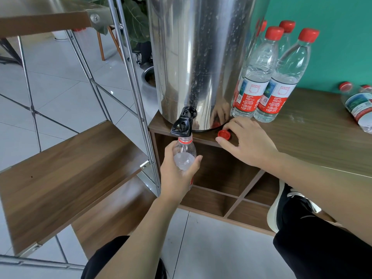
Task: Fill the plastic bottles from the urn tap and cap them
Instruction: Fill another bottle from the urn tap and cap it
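Bottle (184, 156) under tap (182, 125), uncapped

Red-and-white bottle labels (249, 97), print and QR codes too small to read

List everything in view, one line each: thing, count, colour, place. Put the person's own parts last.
urn: one, shiny steel, on the cabinet's left end
tap: one, black, at the urn's base, over the cabinet edge
open bottle: one, clear with red neck ring, held with its mouth right under the tap
loose cap: one, red, on the cabinet top by the urn
capped bottles: at least three upright, clear, red caps and labels, right of the urn
lying bottles: at least one, far right of the cabinet top
cabinet: one, brown wood, open cubbies below
shelf rack: one, wood boards, metal frame, left
left hand: grip round the open bottle
right hand: fingers at the loose cap
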`<state>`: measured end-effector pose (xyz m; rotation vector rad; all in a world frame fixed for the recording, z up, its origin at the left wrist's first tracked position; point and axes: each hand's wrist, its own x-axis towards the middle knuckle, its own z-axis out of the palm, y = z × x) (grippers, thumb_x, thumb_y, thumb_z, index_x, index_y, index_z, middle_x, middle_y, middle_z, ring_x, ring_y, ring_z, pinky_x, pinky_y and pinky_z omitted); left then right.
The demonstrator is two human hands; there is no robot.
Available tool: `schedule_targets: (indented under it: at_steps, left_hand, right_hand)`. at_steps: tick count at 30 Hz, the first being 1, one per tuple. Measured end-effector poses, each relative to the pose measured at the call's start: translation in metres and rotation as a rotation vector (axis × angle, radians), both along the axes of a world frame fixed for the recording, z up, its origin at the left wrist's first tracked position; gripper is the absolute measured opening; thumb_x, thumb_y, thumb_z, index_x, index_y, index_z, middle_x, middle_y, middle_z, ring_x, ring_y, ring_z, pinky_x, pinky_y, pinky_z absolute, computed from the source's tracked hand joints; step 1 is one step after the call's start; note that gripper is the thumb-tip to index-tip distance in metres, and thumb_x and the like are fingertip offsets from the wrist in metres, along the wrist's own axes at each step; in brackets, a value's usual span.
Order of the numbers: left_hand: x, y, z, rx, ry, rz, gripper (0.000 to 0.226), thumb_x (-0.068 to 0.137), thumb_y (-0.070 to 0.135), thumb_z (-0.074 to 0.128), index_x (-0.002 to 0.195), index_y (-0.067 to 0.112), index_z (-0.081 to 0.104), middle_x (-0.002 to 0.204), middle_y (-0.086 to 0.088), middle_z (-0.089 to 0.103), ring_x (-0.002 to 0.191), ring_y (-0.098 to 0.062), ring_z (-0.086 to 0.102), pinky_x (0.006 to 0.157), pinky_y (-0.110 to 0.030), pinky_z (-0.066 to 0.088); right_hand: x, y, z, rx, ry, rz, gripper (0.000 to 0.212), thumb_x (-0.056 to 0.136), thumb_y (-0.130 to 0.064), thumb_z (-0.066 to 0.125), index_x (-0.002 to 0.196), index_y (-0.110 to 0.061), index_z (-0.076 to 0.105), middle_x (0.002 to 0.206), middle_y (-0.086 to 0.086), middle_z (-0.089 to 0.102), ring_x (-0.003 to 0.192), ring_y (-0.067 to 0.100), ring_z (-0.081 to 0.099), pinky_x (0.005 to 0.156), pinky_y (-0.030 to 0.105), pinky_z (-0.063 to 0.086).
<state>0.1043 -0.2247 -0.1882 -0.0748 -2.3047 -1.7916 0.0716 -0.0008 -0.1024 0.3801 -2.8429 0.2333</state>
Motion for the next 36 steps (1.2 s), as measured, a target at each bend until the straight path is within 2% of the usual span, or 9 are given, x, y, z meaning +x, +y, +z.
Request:
schedule_targets:
  at_steps: [1,5,12,15,22,32,36]
  left_hand:
    - [0.0003,0.0001,-0.0004,-0.001,0.003,0.0,0.073,0.084,0.045,0.083,0.14,0.043,0.037,0.13,0.028,0.055,0.124,0.001,0.054,0.1,-0.014,0.042]
    - [-0.0002,0.0003,-0.0001,0.006,0.005,-0.006,0.072,0.083,0.044,0.083,0.139,0.044,0.037,0.127,0.033,0.053,0.124,0.005,0.052,0.098,-0.011,0.04]
    - [-0.0008,0.0,-0.0015,0.008,0.011,-0.004,0.072,0.084,0.044,0.083,0.139,0.045,0.037,0.126,0.035,0.052,0.123,0.005,0.053,0.102,-0.016,0.042]
    - [-0.0005,0.0003,-0.0011,0.003,0.01,-0.003,0.072,0.084,0.043,0.083,0.138,0.045,0.036,0.125,0.036,0.052,0.123,0.007,0.052,0.1,-0.013,0.04]
    - [-0.0011,0.0009,-0.0015,-0.003,0.004,-0.001,0.073,0.083,0.046,0.083,0.138,0.047,0.035,0.127,0.033,0.051,0.122,0.002,0.053,0.099,-0.014,0.04]
    - [0.0001,0.001,-0.0008,0.006,-0.004,-0.001,0.073,0.083,0.043,0.083,0.138,0.044,0.036,0.125,0.035,0.052,0.12,0.012,0.051,0.095,-0.006,0.038]
    - [0.0,0.0008,0.0001,0.003,0.002,0.0,0.072,0.084,0.042,0.084,0.138,0.044,0.037,0.125,0.036,0.052,0.121,0.009,0.052,0.097,-0.009,0.04]
  right_hand:
    - [0.0002,0.0001,-0.0002,-0.002,0.003,0.002,0.053,0.096,-0.064,0.044,0.12,-0.021,0.064,0.12,-0.002,0.061,0.115,0.017,0.054,0.101,0.04,0.046]
    - [0.0004,0.0014,-0.0009,-0.001,0.006,0.004,0.053,0.096,-0.064,0.044,0.12,-0.021,0.064,0.12,-0.003,0.061,0.115,0.017,0.053,0.101,0.04,0.045]
    - [-0.0018,0.0021,-0.0016,-0.009,0.007,0.006,0.053,0.096,-0.065,0.043,0.12,-0.022,0.063,0.121,-0.003,0.06,0.115,0.017,0.053,0.101,0.041,0.046]
    - [-0.0012,0.0019,-0.0025,-0.008,0.007,0.01,0.053,0.096,-0.065,0.043,0.12,-0.022,0.063,0.12,-0.003,0.06,0.115,0.017,0.053,0.101,0.042,0.046]
    - [-0.0012,0.0025,-0.0021,-0.003,0.01,0.01,0.054,0.097,-0.065,0.042,0.12,-0.022,0.064,0.12,-0.002,0.061,0.114,0.018,0.054,0.1,0.041,0.046]
    - [-0.0006,0.0023,-0.0021,-0.011,0.014,0.005,0.053,0.096,-0.064,0.044,0.121,-0.021,0.064,0.121,-0.002,0.061,0.115,0.017,0.054,0.101,0.041,0.047]
    - [-0.0008,0.0018,-0.0017,-0.011,0.011,0.004,0.054,0.096,-0.064,0.045,0.122,-0.021,0.064,0.121,-0.002,0.062,0.115,0.017,0.054,0.101,0.04,0.046]
